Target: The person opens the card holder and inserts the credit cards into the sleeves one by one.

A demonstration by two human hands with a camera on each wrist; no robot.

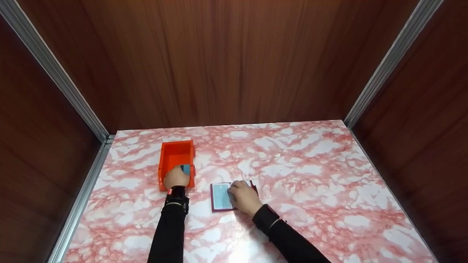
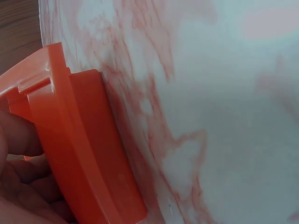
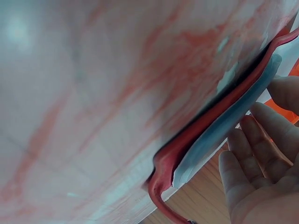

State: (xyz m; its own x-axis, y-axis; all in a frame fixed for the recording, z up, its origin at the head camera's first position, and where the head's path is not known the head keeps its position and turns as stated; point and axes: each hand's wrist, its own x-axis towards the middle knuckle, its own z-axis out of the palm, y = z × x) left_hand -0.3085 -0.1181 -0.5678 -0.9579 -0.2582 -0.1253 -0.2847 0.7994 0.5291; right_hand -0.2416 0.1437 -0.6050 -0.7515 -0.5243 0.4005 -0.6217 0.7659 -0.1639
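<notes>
My left hand (image 1: 177,177) reaches into an orange plastic bin (image 1: 178,143) and pinches a small blue card (image 1: 186,169) near its right wall. In the left wrist view the curled fingers (image 2: 32,182) are partly hidden behind the bin wall (image 2: 79,140), and the card is out of sight. To the right lies an opened card holder (image 1: 211,199) with a dark red cover and clear plastic sleeves (image 1: 221,196). My right hand (image 1: 244,197) rests over its right part, covering much of it. In the right wrist view, loosely bent fingers touch the bluish sleeves (image 3: 219,130) above the red cover (image 3: 205,128).
The table (image 1: 292,175) has a pink and white marbled top. Brown wood-grain panels (image 1: 226,65) enclose it at the back and both sides, with grey metal posts (image 1: 391,54) at the corners.
</notes>
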